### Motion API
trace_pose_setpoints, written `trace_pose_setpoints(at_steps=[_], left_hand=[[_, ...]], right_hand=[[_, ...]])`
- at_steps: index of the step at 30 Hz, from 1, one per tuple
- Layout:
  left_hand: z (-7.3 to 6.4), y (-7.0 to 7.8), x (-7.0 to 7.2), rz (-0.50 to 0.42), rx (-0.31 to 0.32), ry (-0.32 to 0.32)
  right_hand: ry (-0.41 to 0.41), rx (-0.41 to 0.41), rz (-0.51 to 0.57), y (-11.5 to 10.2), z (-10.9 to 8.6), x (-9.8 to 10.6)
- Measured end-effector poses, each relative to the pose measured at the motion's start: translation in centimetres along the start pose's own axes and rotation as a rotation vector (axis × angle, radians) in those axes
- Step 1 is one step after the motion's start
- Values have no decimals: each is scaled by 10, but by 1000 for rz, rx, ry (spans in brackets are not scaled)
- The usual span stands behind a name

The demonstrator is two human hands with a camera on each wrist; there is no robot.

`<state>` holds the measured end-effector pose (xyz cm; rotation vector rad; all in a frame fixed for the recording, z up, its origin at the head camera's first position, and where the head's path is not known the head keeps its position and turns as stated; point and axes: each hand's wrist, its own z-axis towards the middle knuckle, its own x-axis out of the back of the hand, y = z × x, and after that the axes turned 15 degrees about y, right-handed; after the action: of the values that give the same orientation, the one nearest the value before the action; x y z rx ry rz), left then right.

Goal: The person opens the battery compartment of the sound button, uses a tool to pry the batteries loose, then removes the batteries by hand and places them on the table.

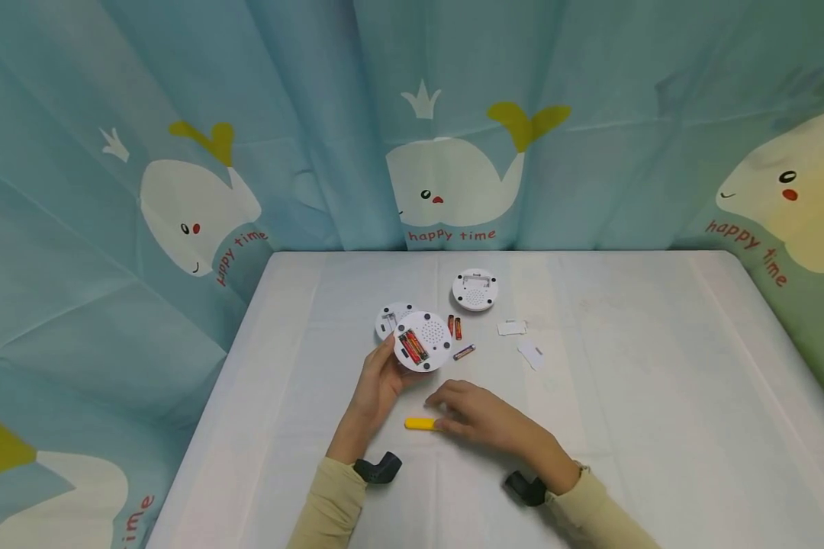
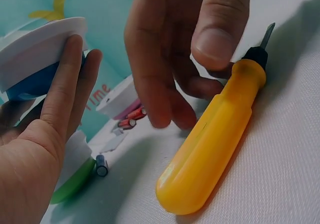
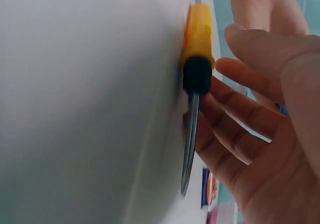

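My left hand (image 1: 379,379) holds up a round white device (image 1: 436,329), its underside showing an uncovered battery bay with red batteries (image 1: 412,345) inside. In the left wrist view the device (image 2: 45,47) has a blue lower part, and straight fingers support it. A yellow-handled screwdriver (image 2: 215,139) lies on the table. My right hand (image 1: 484,415) is just over it, with thumb and fingers apart around its neck. From the right wrist, the screwdriver's black collar and metal shaft (image 3: 190,134) show beside the loosely bent fingers; whether they touch it I cannot tell.
Behind the held device is a second white device (image 1: 387,319), partly hidden. A third device (image 1: 475,290) stands farther back with its battery bay uncovered. Loose red batteries (image 1: 458,329), a purplish battery (image 1: 464,352) and white covers (image 1: 512,327) lie on the white table (image 1: 659,396).
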<state>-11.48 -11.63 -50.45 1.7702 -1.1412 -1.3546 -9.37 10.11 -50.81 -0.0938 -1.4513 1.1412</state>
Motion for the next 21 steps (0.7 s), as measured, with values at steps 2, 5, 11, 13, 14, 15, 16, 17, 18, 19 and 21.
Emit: trace_pose_setpoints(at_steps=[2,5,11,13,14,15,16,17,18,19,21], left_hand=[[0,0,0,1,3,2],[0,0,1,6,5,4],[0,1,2,-2,16,14],[0,1,2,1,20,10],[0,1,2,2,19,7],[0,1,2,6,17,4],[0,1,2,8,14,3],[0,1,2,9,10,0],[-1,1,2,12,7,-1],[-1,1,2,11,4,-2],[-1,2,2,8,2,-3]], right_hand=[[-2,15,-19,-3,2,-3],[-4,43,-63,-8,5,-7],[-46,41,-151,-18,8,-12],[-49,40,-158,-19,8,-13],[-46,45,-159,-20,7,-14],[-43,49,-163,-20,7,-14],[-36,57,-163,-21,7,-14],[-28,67,-166,-21,6,-14],[-20,76,-167,-21,6,-14],[-15,82,-170,-22,6,-14],[-6,91,-175,-22,5,-13]])
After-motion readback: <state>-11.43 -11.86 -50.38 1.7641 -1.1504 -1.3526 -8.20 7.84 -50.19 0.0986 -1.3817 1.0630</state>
